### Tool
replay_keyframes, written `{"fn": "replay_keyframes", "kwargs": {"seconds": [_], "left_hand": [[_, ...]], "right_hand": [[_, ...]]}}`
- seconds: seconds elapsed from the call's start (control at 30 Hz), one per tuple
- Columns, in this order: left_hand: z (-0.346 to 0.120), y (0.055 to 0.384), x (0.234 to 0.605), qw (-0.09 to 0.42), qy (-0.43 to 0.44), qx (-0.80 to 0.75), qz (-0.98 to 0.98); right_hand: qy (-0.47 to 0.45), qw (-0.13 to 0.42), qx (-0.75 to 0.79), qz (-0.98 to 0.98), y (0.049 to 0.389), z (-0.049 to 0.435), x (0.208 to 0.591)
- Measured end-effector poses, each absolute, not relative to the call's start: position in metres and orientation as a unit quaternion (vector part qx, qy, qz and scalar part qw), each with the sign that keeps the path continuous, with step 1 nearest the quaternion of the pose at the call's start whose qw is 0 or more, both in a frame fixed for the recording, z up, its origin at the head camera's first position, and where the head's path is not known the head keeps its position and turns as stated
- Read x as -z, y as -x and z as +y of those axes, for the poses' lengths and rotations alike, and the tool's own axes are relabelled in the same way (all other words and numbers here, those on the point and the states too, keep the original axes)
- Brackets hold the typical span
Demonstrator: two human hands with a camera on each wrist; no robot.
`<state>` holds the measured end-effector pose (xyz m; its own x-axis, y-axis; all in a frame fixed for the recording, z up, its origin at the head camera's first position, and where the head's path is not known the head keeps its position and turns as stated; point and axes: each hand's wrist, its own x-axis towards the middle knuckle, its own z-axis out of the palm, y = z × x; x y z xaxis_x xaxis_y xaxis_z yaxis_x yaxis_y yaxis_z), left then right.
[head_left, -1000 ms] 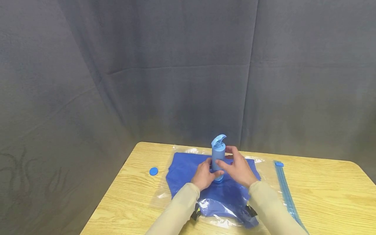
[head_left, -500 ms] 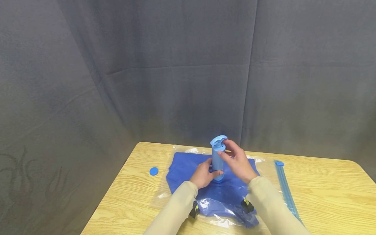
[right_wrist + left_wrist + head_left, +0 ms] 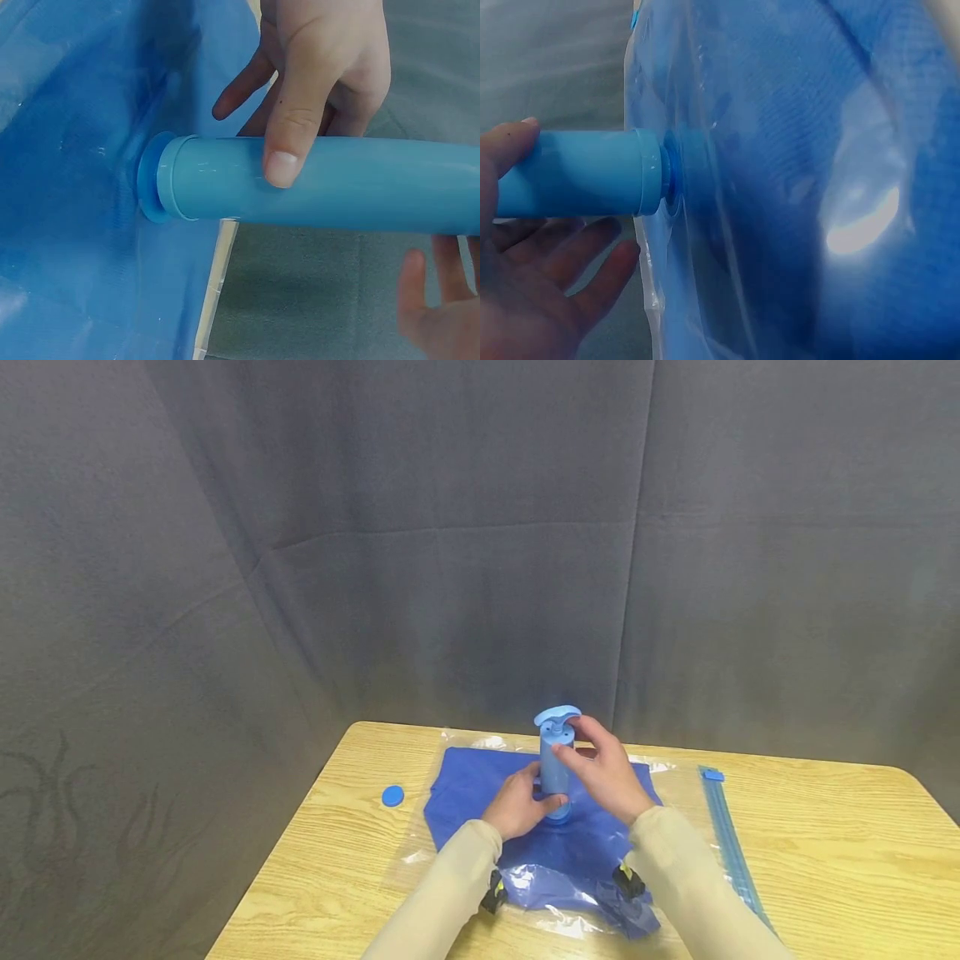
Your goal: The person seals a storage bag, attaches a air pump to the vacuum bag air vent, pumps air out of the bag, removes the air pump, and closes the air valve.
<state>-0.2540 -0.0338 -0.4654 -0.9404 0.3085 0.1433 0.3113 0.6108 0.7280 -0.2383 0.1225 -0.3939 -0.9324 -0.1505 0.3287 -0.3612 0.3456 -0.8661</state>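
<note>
A light blue hand pump (image 3: 555, 770) stands upright on a clear plastic storage bag (image 3: 684, 810) that holds folded blue fabric (image 3: 468, 789). My left hand (image 3: 516, 807) grips the lower part of the pump's cylinder, its thumb across the front. Higher up, my right hand (image 3: 609, 781) holds the top of the pump, with fingers under the T-shaped handle (image 3: 557, 716) and the thumb on the cylinder. In the left wrist view, the pump's narrow end meets a round blue valve (image 3: 673, 174) in the bag. The right wrist view shows the left thumb (image 3: 283, 166) lying along the pump.
A round blue cap (image 3: 392, 796) lies on the wooden table (image 3: 322, 860), left of the bag. Along the bag's right edge runs a blue zip strip (image 3: 733, 843) with a slider (image 3: 713, 776) at its far end. A grey curtain (image 3: 480, 610) hangs behind the table.
My right hand has moved up from the pump's cylinder to its handle. The handle has turned to lie more sideways. My left hand has kept its grip low on the pump.
</note>
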Motion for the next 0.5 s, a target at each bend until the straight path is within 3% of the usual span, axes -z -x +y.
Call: {"fn": "replay_keyframes", "kwargs": {"seconds": [0.5], "left_hand": [[-0.041, 0.251, 0.462, 0.052, 0.160, 0.442, -0.881]], "right_hand": [[-0.091, 0.143, -0.491, -0.855, 0.238, 0.106, 0.386]]}}
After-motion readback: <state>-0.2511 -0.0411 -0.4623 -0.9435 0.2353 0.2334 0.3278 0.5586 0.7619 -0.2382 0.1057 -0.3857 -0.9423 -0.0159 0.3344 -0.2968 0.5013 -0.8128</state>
